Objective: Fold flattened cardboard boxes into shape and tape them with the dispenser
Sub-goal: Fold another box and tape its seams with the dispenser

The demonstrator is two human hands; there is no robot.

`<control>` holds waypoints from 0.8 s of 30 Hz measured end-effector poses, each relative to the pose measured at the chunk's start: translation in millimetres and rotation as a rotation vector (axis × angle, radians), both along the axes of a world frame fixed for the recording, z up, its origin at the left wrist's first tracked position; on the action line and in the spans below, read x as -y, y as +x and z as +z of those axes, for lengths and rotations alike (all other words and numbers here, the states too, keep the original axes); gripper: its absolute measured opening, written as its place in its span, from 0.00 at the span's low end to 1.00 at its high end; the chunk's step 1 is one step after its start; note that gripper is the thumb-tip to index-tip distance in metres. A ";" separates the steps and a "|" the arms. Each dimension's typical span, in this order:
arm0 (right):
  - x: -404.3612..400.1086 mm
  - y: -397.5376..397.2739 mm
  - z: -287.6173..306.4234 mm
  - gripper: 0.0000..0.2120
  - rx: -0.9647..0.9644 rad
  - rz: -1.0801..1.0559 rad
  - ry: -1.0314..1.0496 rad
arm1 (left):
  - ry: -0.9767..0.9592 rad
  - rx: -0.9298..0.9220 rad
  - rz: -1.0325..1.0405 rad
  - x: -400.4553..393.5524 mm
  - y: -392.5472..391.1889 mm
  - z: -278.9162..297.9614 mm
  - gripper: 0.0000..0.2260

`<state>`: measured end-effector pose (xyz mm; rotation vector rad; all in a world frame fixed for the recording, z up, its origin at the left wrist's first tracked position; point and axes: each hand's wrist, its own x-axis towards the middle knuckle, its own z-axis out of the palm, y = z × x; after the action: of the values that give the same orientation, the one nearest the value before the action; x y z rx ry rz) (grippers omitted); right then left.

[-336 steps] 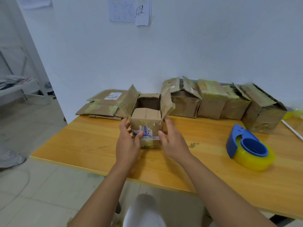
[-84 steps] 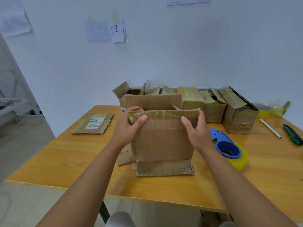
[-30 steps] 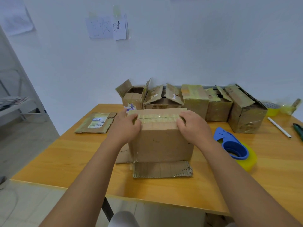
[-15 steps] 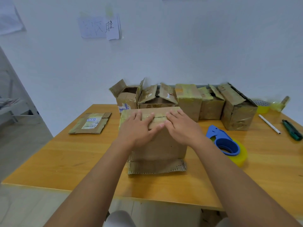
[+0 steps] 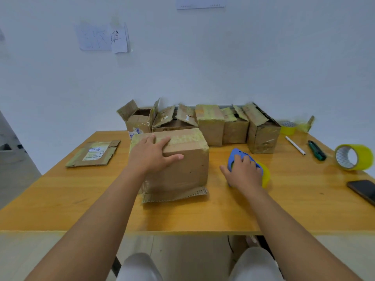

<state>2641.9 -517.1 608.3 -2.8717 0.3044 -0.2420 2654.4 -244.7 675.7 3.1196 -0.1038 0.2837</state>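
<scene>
- Cardboard box (image 5: 178, 165) stands folded up in the middle of the worktop (image 5: 60, 199) in the head view, its top flaps closed and covered with old yellowish tape, and one bottom flap splayed out flat toward the person.
- Left hand (image 5: 151, 155) lies flat on the box's top near its left end, fingers straight and spread, thumb reaching over the front edge; this grip is loose and presses down, curled round nothing.
- Right hand (image 5: 243, 171) sits on the blue tape dispenser (image 5: 248, 166) just right of the box, fingers curled over its blue body, so this grip has hold of the dispenser, which rests on the worktop with its yellow roll showing at the right.
- Behind the box a row of folded boxes (image 5: 211, 126) runs along the white wall (image 5: 203, 67), some with flaps up.
- One flattened box (image 5: 94, 154) with a label lies on the left of the worktop, well apart from the hands.
- On the right lie a white pen (image 5: 295, 145), a green utility knife (image 5: 317, 150), a spare yellow tape roll (image 5: 354, 157) on its edge, and a dark phone (image 5: 363, 190) at the frame's border.
- Paper sheets (image 5: 103, 38) are stuck to the wall above.
</scene>
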 end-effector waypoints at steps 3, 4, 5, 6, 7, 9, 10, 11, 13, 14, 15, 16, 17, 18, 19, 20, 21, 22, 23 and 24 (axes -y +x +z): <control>-5.5 -0.2 -12.8 0.32 -0.066 0.015 -0.086 | 0.003 -0.007 0.005 0.2 -2.1 0.3 0.44; -7.3 0.5 -16.6 0.31 -0.067 0.008 -0.111 | 0.004 -0.008 0.006 0.2 -2.5 0.6 0.44; -8.4 1.5 -20.0 0.29 -0.061 -0.004 -0.135 | 0.004 -0.010 0.008 0.1 -2.9 0.9 0.44; -9.2 2.6 -22.7 0.27 -0.047 -0.013 -0.153 | 0.004 -0.012 0.009 0.0 -3.2 1.1 0.44; -9.4 3.7 -25.0 0.25 -0.025 -0.020 -0.163 | 0.004 -0.013 0.009 -0.2 -3.4 1.3 0.44; -9.0 4.7 -27.3 0.23 0.025 -0.021 -0.160 | 0.003 -0.014 0.006 -0.4 -3.4 1.0 0.43; -8.5 3.8 -26.6 0.23 0.047 -0.017 -0.149 | 0.003 -0.015 0.004 -0.5 -3.3 0.7 0.43; -8.0 1.6 -23.8 0.23 0.070 -0.013 -0.132 | 0.002 -0.015 0.002 -0.6 -2.9 0.3 0.43; -7.1 -2.4 -13.3 0.26 0.148 0.000 -0.060 | -0.001 -0.019 0.000 -1.4 -1.3 -0.8 0.43; -6.9 -4.1 -5.2 0.27 0.208 0.015 -0.007 | -0.006 -0.025 -0.002 -1.8 -0.2 -0.9 0.44; -7.5 -5.7 5.0 0.28 0.281 0.040 0.052 | -0.011 -0.030 -0.005 -2.4 0.8 -0.7 0.44; -9.3 -6.9 16.7 0.28 0.360 0.071 0.110 | -0.014 -0.035 -0.006 -2.8 1.6 -0.4 0.44; -12.0 -7.2 29.6 0.27 0.432 0.103 0.160 | -0.014 -0.037 -0.005 -3.2 2.1 -0.2 0.44; -16.0 -8.0 43.5 0.26 0.488 0.135 0.198 | -0.014 -0.039 -0.004 -3.3 1.8 0.3 0.44; -20.6 -9.1 57.6 0.25 0.524 0.172 0.225 | -0.017 -0.039 -0.007 -3.1 1.3 0.7 0.44; -26.2 -10.0 70.5 0.25 0.551 0.216 0.246 | -0.018 -0.038 -0.009 -3.1 1.3 0.8 0.44; -31.6 -11.2 81.2 0.25 0.570 0.269 0.278 | -0.019 -0.037 -0.012 -2.1 0.7 1.2 0.44; -39.0 -11.1 90.8 0.24 0.581 0.337 0.325 | -0.021 -0.040 -0.011 -2.2 1.5 1.8 0.44; -45.8 -11.9 98.6 0.24 0.579 0.413 0.406 | -0.019 -0.051 -0.014 -1.7 1.0 2.3 0.45; -52.9 -11.1 105.7 0.24 0.563 0.491 0.525 | -0.020 -0.073 -0.021 -3.1 1.9 2.6 0.45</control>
<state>2630.8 -464.2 714.1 -2.1551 -0.3826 -0.7225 2656.3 -241.6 678.3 3.1029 -0.1320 0.1695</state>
